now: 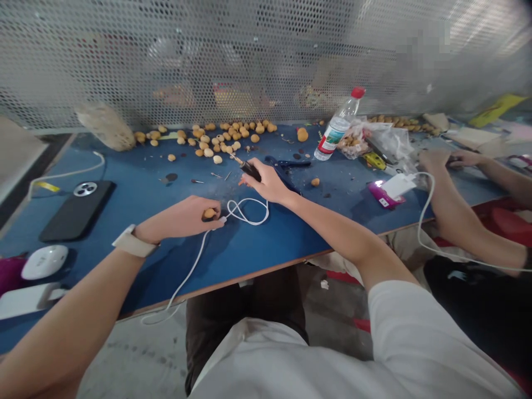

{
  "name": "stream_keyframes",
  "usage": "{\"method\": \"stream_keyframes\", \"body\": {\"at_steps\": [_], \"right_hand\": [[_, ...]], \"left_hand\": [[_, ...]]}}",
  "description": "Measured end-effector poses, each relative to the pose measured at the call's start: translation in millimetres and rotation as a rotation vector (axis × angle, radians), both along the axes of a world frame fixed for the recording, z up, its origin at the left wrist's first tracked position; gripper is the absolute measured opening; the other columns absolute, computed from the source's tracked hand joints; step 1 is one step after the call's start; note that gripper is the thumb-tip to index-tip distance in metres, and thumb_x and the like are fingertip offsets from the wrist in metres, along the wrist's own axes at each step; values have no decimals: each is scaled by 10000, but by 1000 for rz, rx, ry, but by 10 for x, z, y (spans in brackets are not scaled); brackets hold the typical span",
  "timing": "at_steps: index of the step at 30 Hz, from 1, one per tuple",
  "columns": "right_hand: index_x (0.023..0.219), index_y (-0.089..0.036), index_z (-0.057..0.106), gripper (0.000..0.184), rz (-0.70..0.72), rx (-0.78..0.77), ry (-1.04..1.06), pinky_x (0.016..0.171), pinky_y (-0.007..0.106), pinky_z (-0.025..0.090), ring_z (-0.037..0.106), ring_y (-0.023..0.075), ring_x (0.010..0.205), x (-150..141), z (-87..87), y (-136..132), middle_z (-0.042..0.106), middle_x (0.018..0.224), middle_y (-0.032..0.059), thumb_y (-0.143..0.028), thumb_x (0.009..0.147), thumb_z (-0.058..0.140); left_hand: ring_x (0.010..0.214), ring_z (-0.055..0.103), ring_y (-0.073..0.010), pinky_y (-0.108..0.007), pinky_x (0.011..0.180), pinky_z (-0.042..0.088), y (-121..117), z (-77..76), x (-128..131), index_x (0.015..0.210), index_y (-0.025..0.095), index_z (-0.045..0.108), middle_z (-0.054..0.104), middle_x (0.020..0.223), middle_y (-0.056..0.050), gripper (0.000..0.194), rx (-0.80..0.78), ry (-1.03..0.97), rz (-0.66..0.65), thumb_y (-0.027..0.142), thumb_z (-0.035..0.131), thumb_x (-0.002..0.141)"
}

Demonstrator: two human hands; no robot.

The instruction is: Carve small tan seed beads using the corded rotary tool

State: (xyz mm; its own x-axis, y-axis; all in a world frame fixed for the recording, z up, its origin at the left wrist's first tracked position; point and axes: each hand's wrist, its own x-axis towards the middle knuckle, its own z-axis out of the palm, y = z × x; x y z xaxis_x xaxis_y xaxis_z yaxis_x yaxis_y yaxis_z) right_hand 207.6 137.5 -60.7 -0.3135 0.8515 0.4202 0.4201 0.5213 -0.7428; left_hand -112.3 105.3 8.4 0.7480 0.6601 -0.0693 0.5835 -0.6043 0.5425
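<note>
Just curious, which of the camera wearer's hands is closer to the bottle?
Right. The right hand, gripping a tool, is left of the bottle on its near side; the left hand, holding a round brown piece, is farther left.

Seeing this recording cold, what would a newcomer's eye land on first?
Probably the red-capped bottle towards the back of the blue table, right of centre, and the many round tan pieces scattered along the perforated metal screen. Nearer, the right hand grips a dark-handled tool mid-table, while the left hand, beside a looped white cable, holds a small tan piece.
</note>
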Motion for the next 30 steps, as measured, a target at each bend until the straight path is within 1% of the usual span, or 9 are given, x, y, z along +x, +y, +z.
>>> {"method": "stream_keyframes", "body": {"at_steps": [2,5,10,13,17,22,25,27,30], "right_hand": [[1277,-301,620,389,-6,3,8,1009,501,663,807,318,1009,-19,3,-16,854,1096,75,-685,1236,667],[1292,-291,625,382,-43,-15,36,1009,490,678,829,317,1015,-32,8,-28,836,1063,64,-668,1239,663],[1296,-298,615,459,-54,-43,78,966,462,691,872,309,1027,-25,11,-10,837,1042,54,-750,1225,656],[1307,-296,617,515,-59,-42,81,959,464,693,877,311,1019,-36,29,-19,841,1033,59,-804,1227,634],[1337,-300,632,555,-82,-39,36,1040,498,703,894,337,1072,-52,71,-58,869,1086,77,-847,1245,619],[1348,-278,652,518,-89,1,-22,1020,526,710,877,350,1016,-46,70,-64,880,1069,94,-789,1292,586],[1394,-282,652,517,-96,22,-13,980,483,690,876,328,992,-31,47,-44,872,1046,69,-785,1306,566],[1396,-289,652,554,-98,38,-5,939,439,663,871,304,966,-19,35,-32,841,1012,44,-823,1307,538],[1364,-297,655,611,-72,32,0,881,399,617,862,275,925,0,22,-21,812,984,28,-884,1302,498]], "left_hand": [[651,597,-229,-351,680,443,7,-7,-8,746,308,669,722,705,-3,499,-12,-4,-9,708,762,1029],[644,600,-227,-344,663,449,20,-9,-19,747,315,722,735,703,-7,491,-35,-14,-11,717,763,1028],[641,623,-237,-357,652,454,41,-48,-20,743,328,762,743,692,0,450,-56,-24,27,700,806,991],[617,621,-244,-383,651,447,46,-99,-12,710,329,756,750,680,-10,462,-33,-11,51,703,811,976],[575,576,-242,-397,641,423,43,-131,-7,673,326,715,704,628,-12,509,10,24,47,701,791,1010],[600,600,-244,-396,679,436,50,-109,-11,680,319,699,715,650,-19,512,32,56,45,679,800,1030],[644,643,-240,-375,693,463,55,-75,-3,722,313,750,750,682,-9,496,6,32,31,708,828,1010],[710,685,-244,-367,741,510,56,-48,13,804,302,800,792,754,-10,448,-7,-10,39,708,837,990],[829,700,-251,-376,833,568,70,-40,52,942,261,797,822,908,-44,384,-20,-156,150,641,790,992]]}}
